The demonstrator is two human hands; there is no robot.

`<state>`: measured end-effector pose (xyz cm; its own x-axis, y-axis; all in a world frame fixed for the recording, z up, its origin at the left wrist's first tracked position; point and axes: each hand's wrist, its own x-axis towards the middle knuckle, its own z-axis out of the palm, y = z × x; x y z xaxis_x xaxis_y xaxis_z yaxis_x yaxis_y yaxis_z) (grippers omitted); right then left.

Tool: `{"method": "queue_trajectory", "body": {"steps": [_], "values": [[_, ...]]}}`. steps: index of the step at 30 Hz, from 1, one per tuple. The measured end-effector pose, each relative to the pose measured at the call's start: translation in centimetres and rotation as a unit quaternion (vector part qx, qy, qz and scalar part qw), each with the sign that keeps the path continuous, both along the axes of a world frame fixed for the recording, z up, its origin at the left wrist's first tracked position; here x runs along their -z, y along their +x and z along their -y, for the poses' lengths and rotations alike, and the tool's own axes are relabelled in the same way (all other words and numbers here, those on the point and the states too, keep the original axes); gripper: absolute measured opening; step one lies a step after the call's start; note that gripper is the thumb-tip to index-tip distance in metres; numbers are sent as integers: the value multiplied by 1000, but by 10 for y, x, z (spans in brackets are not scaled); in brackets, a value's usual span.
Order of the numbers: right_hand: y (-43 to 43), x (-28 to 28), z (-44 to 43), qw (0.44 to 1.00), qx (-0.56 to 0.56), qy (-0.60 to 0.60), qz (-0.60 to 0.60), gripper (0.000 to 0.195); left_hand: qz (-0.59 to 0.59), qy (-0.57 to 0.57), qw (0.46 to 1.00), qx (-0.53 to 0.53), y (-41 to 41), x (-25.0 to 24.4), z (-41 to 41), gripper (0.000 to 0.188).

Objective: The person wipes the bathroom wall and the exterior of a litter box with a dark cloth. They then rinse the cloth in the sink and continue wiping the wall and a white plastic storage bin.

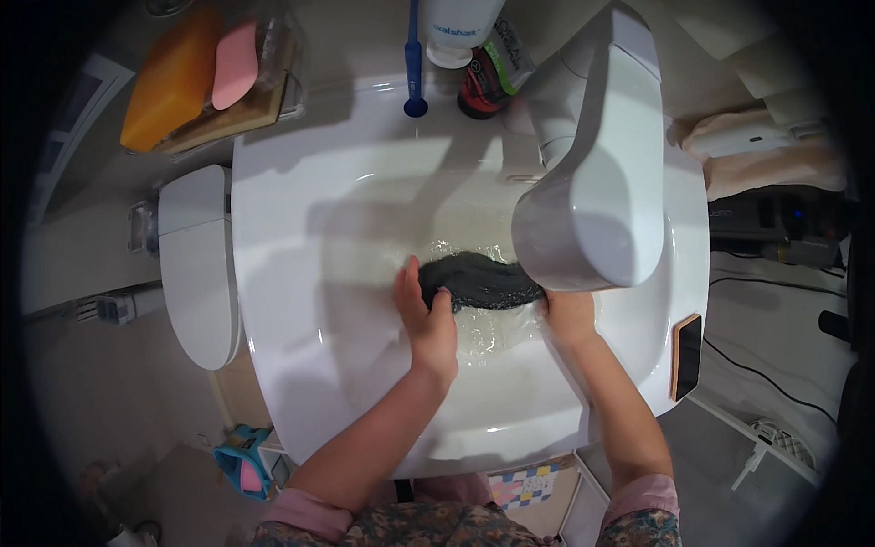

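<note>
A wet dark grey cloth (482, 282) stretches between my two hands in the white sink basin (383, 403). My left hand (429, 318) grips its left end, thumb on top and fingers spread along the far side. My right hand (569, 316) is at the cloth's right end, with its fingers mostly hidden under the white faucet (595, 198). Water (482, 338) lies in the basin around the cloth, rippling and catching the light.
A smartphone (686, 357) lies on the sink's right rim. Along the back stand a blue toothbrush (414, 68), a white tube (456, 31) and a red-black tube (489, 78). An orange sponge (171, 82) and pink soap (236, 65) sit at upper left, above a toilet (198, 273).
</note>
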<state>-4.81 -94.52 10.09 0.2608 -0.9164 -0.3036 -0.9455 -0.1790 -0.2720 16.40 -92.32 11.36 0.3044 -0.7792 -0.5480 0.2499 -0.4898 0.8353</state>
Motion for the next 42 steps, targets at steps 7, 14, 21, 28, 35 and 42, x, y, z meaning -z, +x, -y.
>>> {"method": "queue_trajectory", "body": {"steps": [7,14,21,28,35,42], "values": [[51,6,-9,879,259,15,399,40,-276,198,940,-43,-19,-27,24,48],[119,-78,-40,892,158,-127,405,32,-489,134,862,6,0,-6,25,30],[125,-46,-26,893,180,-180,371,31,-379,-3,925,-3,-28,-20,2,20],[94,-23,5,796,392,105,448,32,-222,102,966,83,-36,-24,-4,37],[5,2,14,977,139,-78,139,27,312,-30,861,401,19,-35,9,39],[7,-5,-15,982,-169,-9,-80,70,556,-135,584,576,28,-29,10,65]]}}
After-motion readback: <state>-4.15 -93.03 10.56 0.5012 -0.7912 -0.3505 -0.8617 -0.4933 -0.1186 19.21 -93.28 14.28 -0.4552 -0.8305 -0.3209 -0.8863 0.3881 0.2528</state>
